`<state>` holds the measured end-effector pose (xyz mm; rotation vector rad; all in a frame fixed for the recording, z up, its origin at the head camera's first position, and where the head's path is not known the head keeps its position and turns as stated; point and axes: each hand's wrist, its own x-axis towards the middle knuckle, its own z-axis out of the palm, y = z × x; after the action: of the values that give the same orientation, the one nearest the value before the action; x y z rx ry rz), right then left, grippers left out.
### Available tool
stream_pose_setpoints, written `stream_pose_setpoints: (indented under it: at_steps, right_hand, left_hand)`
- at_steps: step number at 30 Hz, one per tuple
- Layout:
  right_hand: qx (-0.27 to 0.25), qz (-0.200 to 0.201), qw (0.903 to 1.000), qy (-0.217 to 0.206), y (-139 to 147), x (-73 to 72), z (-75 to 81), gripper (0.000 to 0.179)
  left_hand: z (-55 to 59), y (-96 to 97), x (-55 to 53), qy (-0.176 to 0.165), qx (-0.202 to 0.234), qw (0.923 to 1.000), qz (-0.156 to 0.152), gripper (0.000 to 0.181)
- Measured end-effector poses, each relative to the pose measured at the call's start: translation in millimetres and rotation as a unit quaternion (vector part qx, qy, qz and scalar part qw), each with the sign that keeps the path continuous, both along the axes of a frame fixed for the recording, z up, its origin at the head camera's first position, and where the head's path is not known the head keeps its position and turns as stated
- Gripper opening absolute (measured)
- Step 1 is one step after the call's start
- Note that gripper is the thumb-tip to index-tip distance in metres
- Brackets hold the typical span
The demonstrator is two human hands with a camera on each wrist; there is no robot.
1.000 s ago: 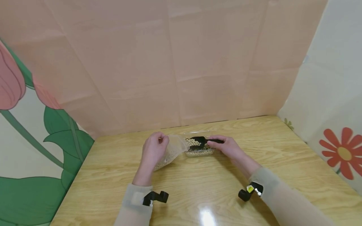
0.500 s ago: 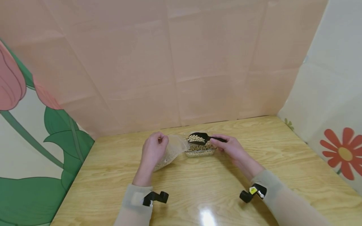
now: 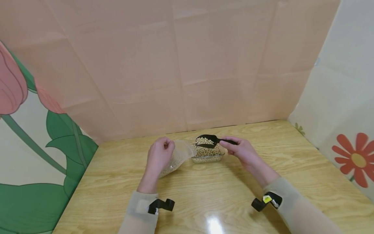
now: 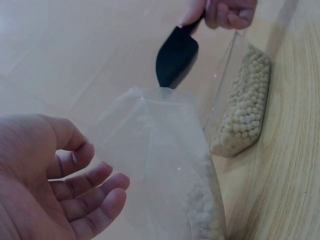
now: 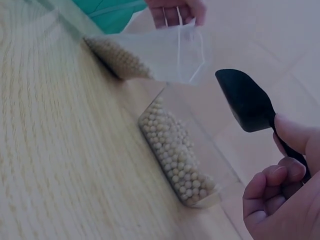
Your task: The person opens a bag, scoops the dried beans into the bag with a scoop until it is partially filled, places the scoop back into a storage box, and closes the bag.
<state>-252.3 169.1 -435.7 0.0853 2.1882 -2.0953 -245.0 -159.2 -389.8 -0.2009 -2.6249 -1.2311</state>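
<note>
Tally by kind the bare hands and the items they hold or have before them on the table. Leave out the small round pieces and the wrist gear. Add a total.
Black scoop: 1
Clear bag: 1
Clear container: 1
Hands: 2 (left hand, right hand)
Total: 5

clear tub: rectangular, upright, holding pale round pellets | black scoop: loaded with pellets, bowl up, above tub | translucent bag: part-filled with pellets, tilted, left of tub, mouth toward tub
</note>
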Motion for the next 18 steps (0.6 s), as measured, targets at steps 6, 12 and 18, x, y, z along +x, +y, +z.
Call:
stream_pose_setpoints:
  at_steps: [6, 12, 18]
  right_hand:
    - [0.008, 0.006, 0.9999, 0.005, -2, 4.3, 9.4, 0.058]
    - [0.025, 0.016, 0.9994, 0.02, -11, 6.8, 18.0, 0.055]
    - [0.051, 0.031, 0.9978, 0.027, -21, 9.1, 23.2, 0.057]
  left_hand:
    - [0.9, 0.2, 1.0, 0.001, 0.0, 1.0, -0.001, 0.021]
    - [1.3, 0.1, 0.9, 0.006, 0.0, 1.0, -0.002, 0.02]
    - [1.2, 1.0, 1.0, -0.006, 0.0, 1.0, 0.004, 0.02]
